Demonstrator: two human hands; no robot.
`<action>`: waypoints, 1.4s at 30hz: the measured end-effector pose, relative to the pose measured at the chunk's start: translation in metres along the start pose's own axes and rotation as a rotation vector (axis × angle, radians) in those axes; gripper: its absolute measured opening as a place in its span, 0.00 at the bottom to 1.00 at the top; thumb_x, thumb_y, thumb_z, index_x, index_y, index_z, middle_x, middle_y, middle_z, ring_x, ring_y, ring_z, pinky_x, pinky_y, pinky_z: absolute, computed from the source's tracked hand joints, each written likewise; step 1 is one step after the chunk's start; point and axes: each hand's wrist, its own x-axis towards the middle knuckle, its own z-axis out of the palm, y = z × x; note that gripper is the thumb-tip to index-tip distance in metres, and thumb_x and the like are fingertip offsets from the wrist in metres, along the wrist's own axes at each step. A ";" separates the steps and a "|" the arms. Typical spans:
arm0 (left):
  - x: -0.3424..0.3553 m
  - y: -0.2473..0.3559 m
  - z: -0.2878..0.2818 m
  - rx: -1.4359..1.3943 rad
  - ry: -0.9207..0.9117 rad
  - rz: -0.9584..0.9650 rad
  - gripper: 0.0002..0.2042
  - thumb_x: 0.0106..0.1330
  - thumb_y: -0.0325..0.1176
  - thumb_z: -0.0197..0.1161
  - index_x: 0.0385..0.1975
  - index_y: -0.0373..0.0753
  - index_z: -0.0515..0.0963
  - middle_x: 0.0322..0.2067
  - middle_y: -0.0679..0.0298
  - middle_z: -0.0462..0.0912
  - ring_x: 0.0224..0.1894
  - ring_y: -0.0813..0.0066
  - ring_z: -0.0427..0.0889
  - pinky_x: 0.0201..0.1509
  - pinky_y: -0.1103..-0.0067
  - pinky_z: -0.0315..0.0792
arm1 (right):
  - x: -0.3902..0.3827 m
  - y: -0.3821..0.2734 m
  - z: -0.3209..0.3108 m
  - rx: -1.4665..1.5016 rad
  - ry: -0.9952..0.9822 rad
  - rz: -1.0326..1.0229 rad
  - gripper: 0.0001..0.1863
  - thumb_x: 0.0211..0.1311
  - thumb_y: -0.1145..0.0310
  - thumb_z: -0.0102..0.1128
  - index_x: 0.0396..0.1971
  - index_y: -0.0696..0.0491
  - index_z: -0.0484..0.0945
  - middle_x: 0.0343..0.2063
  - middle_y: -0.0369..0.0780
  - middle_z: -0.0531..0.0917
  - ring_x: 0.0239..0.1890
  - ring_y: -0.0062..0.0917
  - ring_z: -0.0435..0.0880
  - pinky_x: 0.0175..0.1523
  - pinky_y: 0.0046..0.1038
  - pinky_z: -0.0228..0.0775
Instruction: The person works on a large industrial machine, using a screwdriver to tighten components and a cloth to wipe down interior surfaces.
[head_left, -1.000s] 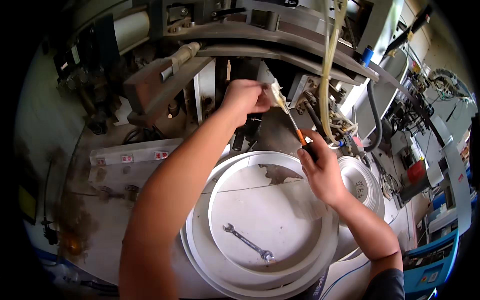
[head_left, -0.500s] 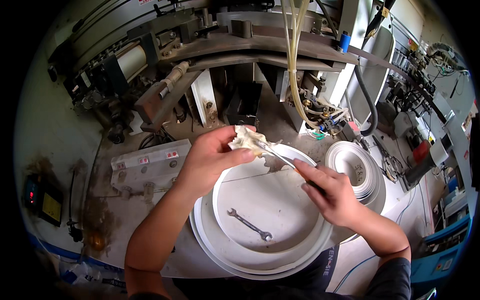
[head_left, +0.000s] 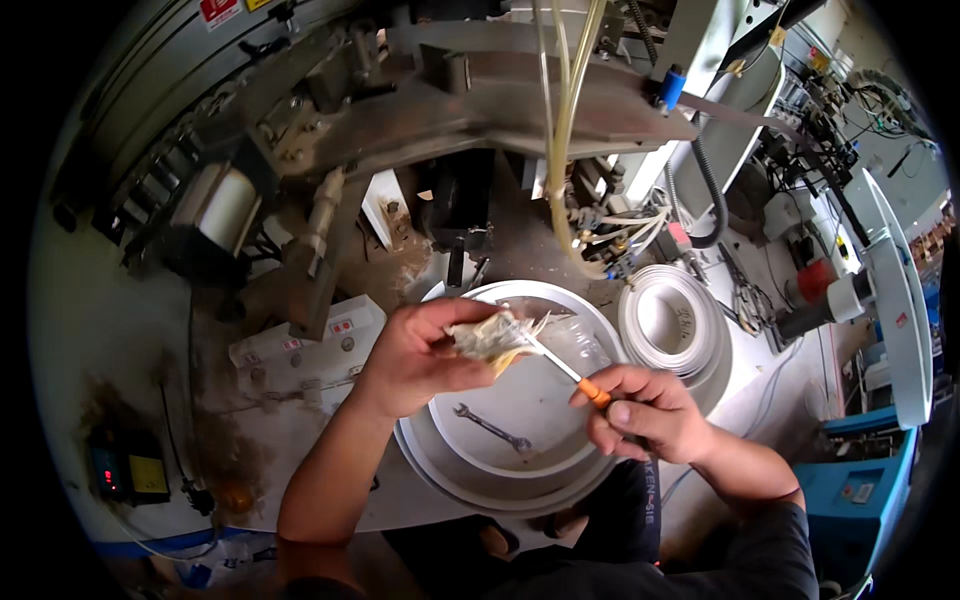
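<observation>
My left hand (head_left: 400, 360) is closed round a crumpled, off-white and yellowish rag (head_left: 488, 338), held above a large white ring. In my right hand (head_left: 660, 415), the fingers grip a screwdriver (head_left: 594, 391) by its orange and dark handle. Its bare shaft points up and left, and the end reaches the rag; the tip itself is hidden in the folds. Below both hands, an open-ended wrench (head_left: 492, 428) lies inside the white ring (head_left: 520, 477). Clear crinkled plastic (head_left: 580, 343) also sits within the ring, beyond the screwdriver.
A coil of white strip (head_left: 634, 330) stands right of the ring. Pale hoses (head_left: 562, 130) hang down from above, in front of a brown metal machine bed (head_left: 420, 110). At left are a white control box (head_left: 305, 345) and a small unit with a red display (head_left: 125, 470).
My right hand has drawn down and back from the rag, so more shaft and the orange handle show. The rag has turned in my left hand. The whole view has shifted.
</observation>
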 end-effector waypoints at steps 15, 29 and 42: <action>0.168 0.358 0.054 1.306 0.916 0.364 0.23 0.68 0.53 0.60 0.36 0.34 0.81 0.27 0.58 0.83 0.31 0.69 0.82 0.38 0.73 0.73 | -0.159 -0.148 0.102 -0.439 0.305 -0.030 0.14 0.66 0.75 0.58 0.50 0.61 0.78 0.41 0.46 0.84 0.44 0.34 0.83 0.53 0.29 0.72; 0.060 0.352 0.063 0.333 0.727 -0.144 0.22 0.69 0.53 0.59 0.15 0.49 0.68 0.11 0.76 0.60 0.12 0.84 0.54 0.18 0.81 0.45 | -0.251 -0.193 0.121 -0.163 0.626 0.178 0.13 0.69 0.73 0.56 0.50 0.60 0.77 0.28 0.29 0.76 0.24 0.10 0.69 0.29 0.16 0.62; -0.319 -0.059 0.073 0.111 1.458 -0.720 0.23 0.71 0.53 0.57 0.17 0.44 0.69 0.12 0.69 0.64 0.11 0.78 0.60 0.15 0.75 0.54 | -0.149 -0.238 0.148 -0.295 0.562 0.256 0.16 0.69 0.72 0.53 0.54 0.60 0.75 0.26 0.28 0.74 0.23 0.09 0.66 0.28 0.15 0.60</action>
